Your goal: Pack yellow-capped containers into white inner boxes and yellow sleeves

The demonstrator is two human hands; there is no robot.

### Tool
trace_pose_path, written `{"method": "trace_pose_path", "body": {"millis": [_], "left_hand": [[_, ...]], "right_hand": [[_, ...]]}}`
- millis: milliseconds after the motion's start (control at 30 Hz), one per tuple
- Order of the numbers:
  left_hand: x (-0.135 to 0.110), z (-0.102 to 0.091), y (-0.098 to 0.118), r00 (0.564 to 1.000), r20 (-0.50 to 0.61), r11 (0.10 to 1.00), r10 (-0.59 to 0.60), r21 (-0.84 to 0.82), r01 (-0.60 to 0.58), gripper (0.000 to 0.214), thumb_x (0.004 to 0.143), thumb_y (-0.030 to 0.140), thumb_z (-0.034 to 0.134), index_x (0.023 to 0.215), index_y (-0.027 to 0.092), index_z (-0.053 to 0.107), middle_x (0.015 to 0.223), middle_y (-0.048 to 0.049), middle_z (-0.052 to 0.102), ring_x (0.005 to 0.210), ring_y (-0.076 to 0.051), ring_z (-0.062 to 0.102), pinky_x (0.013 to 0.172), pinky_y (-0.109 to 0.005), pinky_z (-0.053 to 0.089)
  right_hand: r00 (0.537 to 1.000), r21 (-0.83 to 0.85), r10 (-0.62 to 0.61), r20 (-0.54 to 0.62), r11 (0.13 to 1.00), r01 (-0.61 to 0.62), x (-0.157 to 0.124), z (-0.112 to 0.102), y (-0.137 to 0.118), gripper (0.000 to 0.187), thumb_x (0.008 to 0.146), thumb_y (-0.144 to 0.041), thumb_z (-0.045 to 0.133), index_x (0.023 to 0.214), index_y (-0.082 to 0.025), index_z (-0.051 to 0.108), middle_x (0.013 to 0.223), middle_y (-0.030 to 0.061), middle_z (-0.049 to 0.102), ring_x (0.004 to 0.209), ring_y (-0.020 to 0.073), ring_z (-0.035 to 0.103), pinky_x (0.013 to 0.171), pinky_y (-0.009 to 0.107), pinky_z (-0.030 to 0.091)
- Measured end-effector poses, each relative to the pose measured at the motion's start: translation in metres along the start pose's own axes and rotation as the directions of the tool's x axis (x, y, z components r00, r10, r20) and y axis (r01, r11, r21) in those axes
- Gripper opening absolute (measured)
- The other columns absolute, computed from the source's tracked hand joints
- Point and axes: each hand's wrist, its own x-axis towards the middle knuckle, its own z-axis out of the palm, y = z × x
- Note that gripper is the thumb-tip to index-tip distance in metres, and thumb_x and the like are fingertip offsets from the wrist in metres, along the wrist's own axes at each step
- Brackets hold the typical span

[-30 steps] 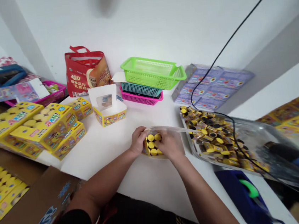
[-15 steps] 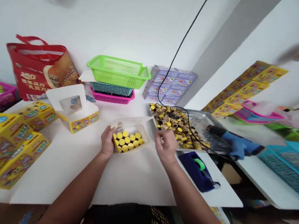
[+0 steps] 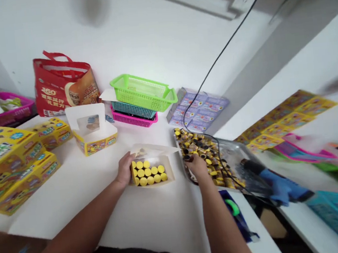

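Your left hand (image 3: 125, 169) sits cupped against the left end of the open white carton (image 3: 169, 170), fingers together and curled around its edge, pinching nothing you can see. Your right hand (image 3: 198, 167) is down at the near-left corner of the metal tray (image 3: 235, 151), among the loose yellow-capped tubes (image 3: 202, 151); its fingertips are hidden, so you cannot tell whether they pinch one. The carton lies on the white table (image 3: 75, 209), just left of the tray, its long axis running left to right and its lid flap open toward the far side. Inside, the packed tubes (image 3: 148, 172) stand upright in tight rows, caps up. Filling the carton looks like the step in hand; the next move seems to call for one tube carried across upright to any free spot.
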Motion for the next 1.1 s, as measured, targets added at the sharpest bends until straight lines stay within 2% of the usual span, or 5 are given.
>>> {"method": "trace_pose_path", "body": {"millis": [133,267,433,733,1100], "left_hand": [[-0.002,0.005,0.001,1.0,-0.023,0.999,-0.021,-0.037,0.02,0.037,0.072,0.049,0.078,0.085,0.015,0.073,0.08,-0.0019,0.071,0.079,-0.023,0.065,0.076,-0.031,0.05],[-0.009,0.011,0.002,0.999,-0.028,0.999,-0.029,-0.031,0.028,0.034,0.07,0.048,0.078,0.081,0.016,0.071,0.075,-0.0011,0.069,0.078,-0.023,0.065,0.076,-0.032,0.051],[-0.018,0.013,0.001,0.998,0.037,0.998,-0.041,0.038,0.04,0.032,0.072,0.047,0.077,0.078,0.017,0.068,0.073,-0.0005,0.066,0.078,-0.023,0.063,0.074,-0.032,0.049],[-0.022,0.015,0.004,0.997,0.071,0.997,-0.029,0.077,0.024,0.033,0.074,0.05,0.075,0.077,0.019,0.066,0.069,0.0005,0.061,0.076,-0.022,0.06,0.071,-0.031,0.048],[-0.018,0.014,-0.002,0.998,0.056,0.998,-0.013,0.058,0.01,0.031,0.076,0.047,0.074,0.069,0.019,0.061,0.063,0.0026,0.054,0.074,-0.02,0.057,0.074,-0.03,0.046]], "right_hand": [[0.984,0.277,0.004,-0.181,0.96,0.047,-0.037,-0.019,0.001,0.022,0.065,-0.032,0.068,0.077,-0.023,0.053,0.064,-0.0015,0.062,0.06,0.0187,0.058,0.06,0.028,0.046],[0.907,0.348,-0.335,-0.256,0.843,0.409,-0.084,-0.026,-0.017,0.025,0.066,-0.037,0.067,0.083,-0.022,0.057,0.081,0.0033,0.068,0.059,0.0161,0.053,0.059,0.029,0.046],[0.756,0.121,-0.654,-0.032,0.748,0.652,-0.123,-0.017,-0.055,0.017,0.069,-0.021,0.061,0.086,-0.021,0.058,0.086,0.0053,0.064,0.072,0.0191,0.06,0.068,0.029,0.049],[0.792,-0.415,-0.551,0.262,0.677,0.608,-0.129,-0.014,-0.098,0.025,0.092,-0.008,0.052,0.11,-0.011,0.07,0.112,0.0201,0.063,0.096,0.0276,0.063,0.071,0.031,0.047],[0.714,-0.489,-0.562,0.417,0.523,0.698,-0.124,-0.008,-0.119,0.033,0.097,-0.009,0.045,0.115,-0.01,0.073,0.117,0.0227,0.062,0.107,0.0302,0.058,0.084,0.039,0.052]]}}
